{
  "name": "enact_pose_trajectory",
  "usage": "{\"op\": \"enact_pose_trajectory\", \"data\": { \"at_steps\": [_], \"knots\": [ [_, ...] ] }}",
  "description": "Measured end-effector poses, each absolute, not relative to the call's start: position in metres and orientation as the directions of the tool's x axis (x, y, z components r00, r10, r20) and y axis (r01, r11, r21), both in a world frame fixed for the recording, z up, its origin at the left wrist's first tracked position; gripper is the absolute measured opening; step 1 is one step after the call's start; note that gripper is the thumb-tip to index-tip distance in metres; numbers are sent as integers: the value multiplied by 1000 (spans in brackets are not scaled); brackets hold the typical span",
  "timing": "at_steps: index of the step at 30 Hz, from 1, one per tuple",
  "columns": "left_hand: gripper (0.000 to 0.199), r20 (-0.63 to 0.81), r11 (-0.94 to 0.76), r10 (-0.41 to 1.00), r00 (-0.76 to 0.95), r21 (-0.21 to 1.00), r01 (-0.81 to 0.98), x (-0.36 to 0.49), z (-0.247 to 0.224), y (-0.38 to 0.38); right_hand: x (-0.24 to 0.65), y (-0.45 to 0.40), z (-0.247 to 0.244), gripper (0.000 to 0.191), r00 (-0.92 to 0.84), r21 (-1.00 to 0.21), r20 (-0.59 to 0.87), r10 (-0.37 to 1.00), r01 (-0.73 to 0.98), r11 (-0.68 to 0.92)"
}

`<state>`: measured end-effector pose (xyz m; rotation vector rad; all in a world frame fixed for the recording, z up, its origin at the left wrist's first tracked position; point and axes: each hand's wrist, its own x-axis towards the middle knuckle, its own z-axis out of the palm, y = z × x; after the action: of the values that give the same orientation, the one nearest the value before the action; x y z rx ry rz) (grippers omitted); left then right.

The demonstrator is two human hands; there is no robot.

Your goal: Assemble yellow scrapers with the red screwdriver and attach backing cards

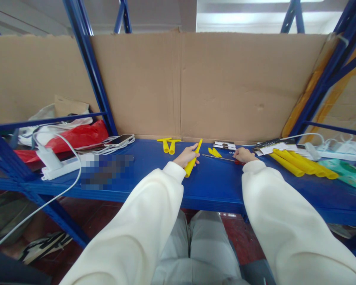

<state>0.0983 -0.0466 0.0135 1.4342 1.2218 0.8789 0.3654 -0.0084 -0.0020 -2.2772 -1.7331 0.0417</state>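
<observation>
My left hand (186, 156) is closed around a yellow tube (191, 168), tilted with its wide open end toward me and its narrow end pointing up and away. To the right, my right hand (245, 154) is closed at the red handle of a screwdriver (219, 158); the thin metal shaft points left, low over the blue shelf (213, 186). Between the hands lie small yellow pieces (214, 152). Behind them sits a small white-and-black item (224, 145) whose kind is unclear. Two yellow T-shaped parts (169, 145) rest left of my left hand.
Several yellow tubes (296, 163) lie at the right, beside papers (273, 146), a green packet (344, 170) and a power strip (341, 148). At the left are a phone (121, 140), a red bag (83, 136) and a charger with a white cable (49, 158). Cardboard (225, 87) stands behind.
</observation>
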Motion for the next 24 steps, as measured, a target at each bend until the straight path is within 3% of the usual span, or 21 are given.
{"op": "enact_pose_trajectory", "data": {
  "at_steps": [11, 16, 20, 24],
  "knots": [
    [74, -82, 67, 991, 108, 988, 139, 98, 12, -42, 367, -7, -4, 17, 280, -200, 161, 946, 948, -246],
    [75, -88, 77, 982, 170, 995, 70, 98, 12, -42, 361, -10, 0, 17, 245, -217, 201, 948, 955, -201],
    [76, -91, 94, 957, 277, 996, -1, 97, 16, -45, 349, -11, 2, 15, 164, -271, 294, 942, 959, -82],
    [76, -114, 132, 921, 373, 991, -25, 95, 21, -49, 328, -13, 4, 13, 27, -377, 426, 904, 914, 151]
  ]
}}
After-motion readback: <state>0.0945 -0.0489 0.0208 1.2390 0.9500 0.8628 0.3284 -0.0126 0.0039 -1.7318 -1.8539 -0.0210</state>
